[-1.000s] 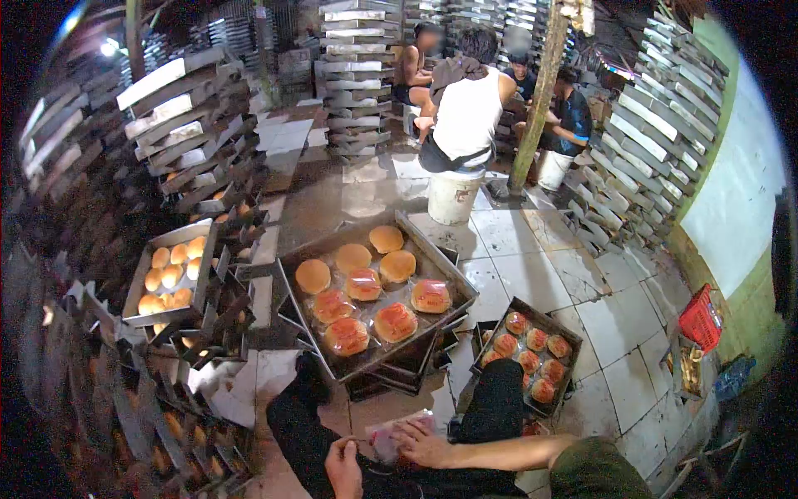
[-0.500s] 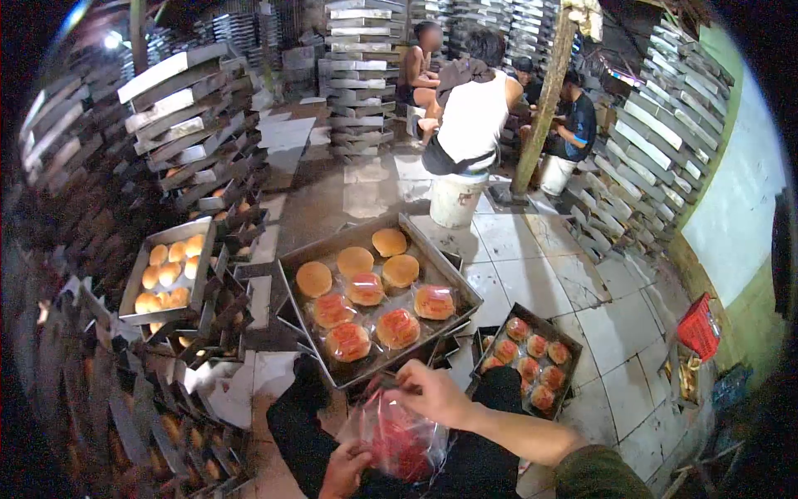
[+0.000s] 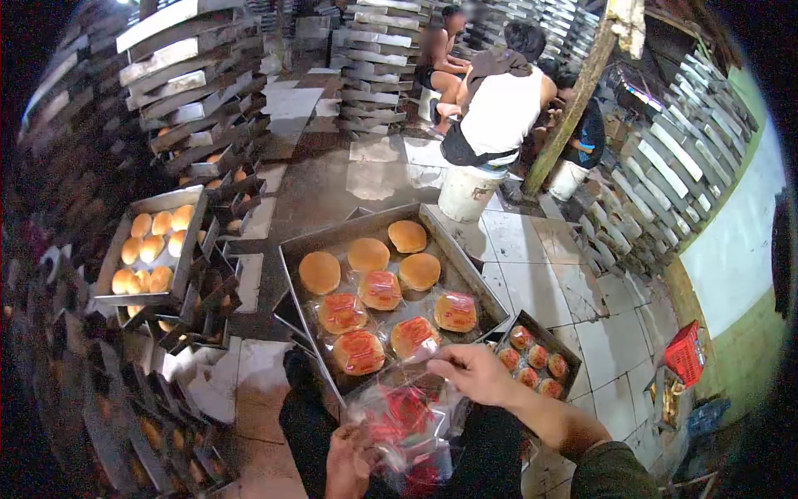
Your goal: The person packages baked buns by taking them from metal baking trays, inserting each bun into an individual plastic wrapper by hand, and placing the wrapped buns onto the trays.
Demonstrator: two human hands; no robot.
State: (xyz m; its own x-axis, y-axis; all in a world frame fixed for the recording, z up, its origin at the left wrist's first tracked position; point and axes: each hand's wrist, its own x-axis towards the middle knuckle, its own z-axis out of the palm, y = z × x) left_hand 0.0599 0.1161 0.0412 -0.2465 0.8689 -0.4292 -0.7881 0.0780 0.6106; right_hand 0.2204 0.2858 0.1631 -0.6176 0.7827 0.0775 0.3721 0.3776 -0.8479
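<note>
My left hand (image 3: 349,459) is closed on the left edge of a clear plastic bag with red print (image 3: 407,420), above my lap. At the bag's upper right, my right hand (image 3: 475,373) pinches its edge. Just beyond is a large metal tray (image 3: 328,239) of round buns. Its four far buns, one of them a bare bun (image 3: 320,273), have no wrapper. The nearer ones, such as a wrapped bun (image 3: 359,353), sit in clear plastic with red print.
A smaller tray (image 3: 571,353) of wrapped buns lies at right, another tray (image 3: 189,200) of bare buns at left. Stacked trays (image 3: 374,66) rise behind. People sit on buckets near a wooden post (image 3: 573,125); a red basket (image 3: 685,353) stands far right.
The bag has risen from my lap towards the large tray, and my right hand has moved from lying on it to pinching its edge. My left hand now holds it too. The view has shifted.
</note>
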